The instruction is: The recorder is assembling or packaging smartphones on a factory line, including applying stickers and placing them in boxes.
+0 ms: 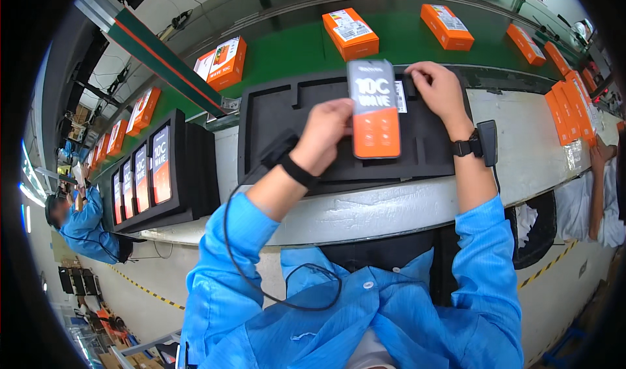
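My left hand [326, 131] has its fingers closed on the left edge of a smartphone [376, 131], whose front bears a grey and orange printed film. The phone is held above a black foam tray [293, 163] with shallow recesses. A white printed label [400, 98] shows just past the phone's right edge. At the tray's far right side is my right hand [440, 92], its fingers curled together; whatever they may hold is hidden. Both wrists wear black bands, and the right one also carries a small black box [486, 143].
To the left, a black foam rack [199, 173] holds several similar phones upright. Orange boxes, one a phone box [352, 33], stand on the green conveyor belt [280, 59] beyond the tray. More orange boxes [566, 111] stand at right near a co-worker's arm [596, 186]. Another person [85, 219] works far left.
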